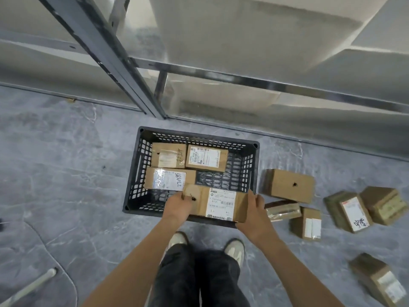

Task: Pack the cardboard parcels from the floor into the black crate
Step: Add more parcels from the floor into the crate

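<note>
A black slatted crate stands on the grey floor in front of my feet. Three cardboard parcels lie inside: one at the back left, one with a white label at the back middle, one at the left. Over the crate's near edge I hold a long labelled parcel between both hands. My left hand grips its left end and my right hand grips its right end. Several more parcels lie on the floor to the right, the nearest a plain box.
A metal rack frame with white sacks rises just behind the crate. Loose parcels spread along the right. A white rod lies at the lower left. My shoes stand just short of the crate.
</note>
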